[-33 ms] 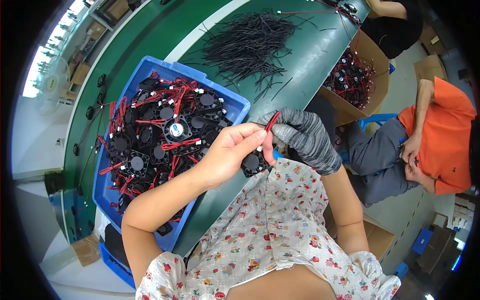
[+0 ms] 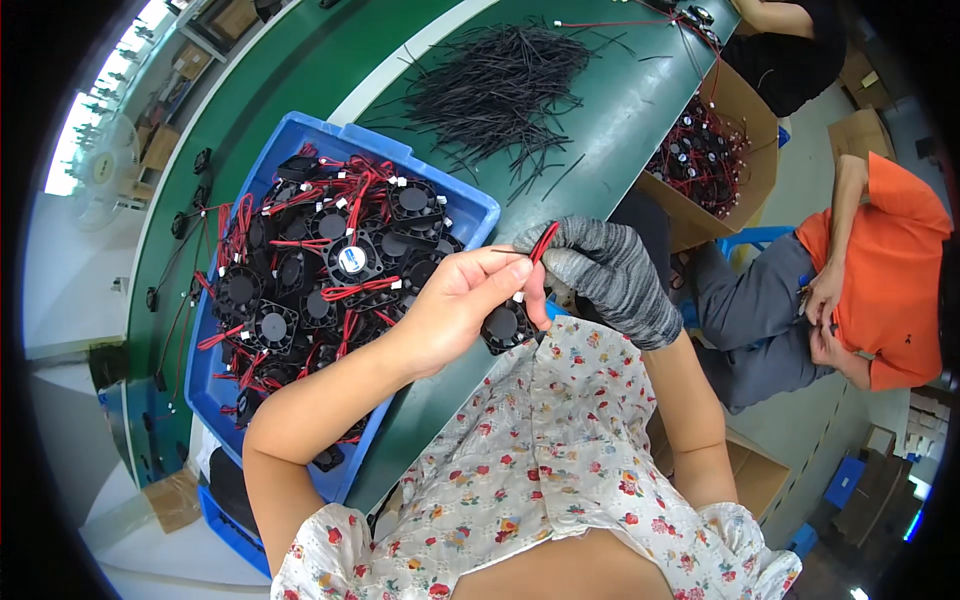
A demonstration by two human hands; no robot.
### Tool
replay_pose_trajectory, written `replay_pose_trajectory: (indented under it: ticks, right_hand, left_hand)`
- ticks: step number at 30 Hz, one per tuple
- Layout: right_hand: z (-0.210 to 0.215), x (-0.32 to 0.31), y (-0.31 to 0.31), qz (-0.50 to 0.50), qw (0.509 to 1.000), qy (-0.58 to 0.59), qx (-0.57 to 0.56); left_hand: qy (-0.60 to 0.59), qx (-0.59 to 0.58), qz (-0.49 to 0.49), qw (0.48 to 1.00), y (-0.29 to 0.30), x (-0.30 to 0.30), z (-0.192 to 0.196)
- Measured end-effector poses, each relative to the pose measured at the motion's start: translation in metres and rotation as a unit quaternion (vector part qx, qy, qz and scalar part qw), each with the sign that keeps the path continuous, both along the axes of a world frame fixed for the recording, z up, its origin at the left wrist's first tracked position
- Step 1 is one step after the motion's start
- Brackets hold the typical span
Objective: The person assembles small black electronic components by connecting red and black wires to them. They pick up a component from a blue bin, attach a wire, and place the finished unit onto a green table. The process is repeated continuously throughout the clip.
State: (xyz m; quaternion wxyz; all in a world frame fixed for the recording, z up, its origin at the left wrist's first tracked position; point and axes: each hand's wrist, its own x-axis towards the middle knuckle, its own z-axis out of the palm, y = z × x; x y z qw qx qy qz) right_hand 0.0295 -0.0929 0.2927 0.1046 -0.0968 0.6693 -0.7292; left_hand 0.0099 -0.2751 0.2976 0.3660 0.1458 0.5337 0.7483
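My left hand (image 2: 455, 305), bare, pinches a folded bundle of red and black wires (image 2: 543, 243) between thumb and fingers. From this bundle a small square black cooling fan (image 2: 505, 324) hangs just below my fingers, with a white plug beside it. My right hand (image 2: 615, 275), in a grey striped knit glove, closes on the same wires from the other side; its fingertips are partly hidden. A thin black tie (image 2: 508, 250) sticks out at the wires between the two hands.
A blue bin (image 2: 475, 205) full of black fans with red wires stands at left. Loose black ties (image 2: 500, 90) lie heaped on the green table (image 2: 590, 170). Beyond its right edge is a cardboard box (image 2: 745, 110) of fans. A person in an orange shirt (image 2: 895, 280) sits at right.
The thin black tie now shows more clearly above my left fingers, and the wires have tilted slightly. Both hands stay almost in place.
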Motion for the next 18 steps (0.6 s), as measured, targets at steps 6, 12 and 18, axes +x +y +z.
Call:
replay_pose_trajectory:
  ticks: [6,12,18]
  right_hand:
    - [-0.001,0.002,0.001,0.002,1.000,-0.024,-0.012]
    - [-0.008,0.007,-0.016,-0.042,0.991,-0.065,-0.109]
    - [-0.005,0.010,-0.026,-0.065,0.984,-0.092,-0.135]
  left_hand:
    - [-0.036,-0.023,-0.005,0.999,0.000,0.002,0.005]
    - [-0.057,0.004,0.006,0.998,-0.001,0.002,0.005]
    - [-0.100,0.047,0.008,0.994,-0.004,0.000,0.004]
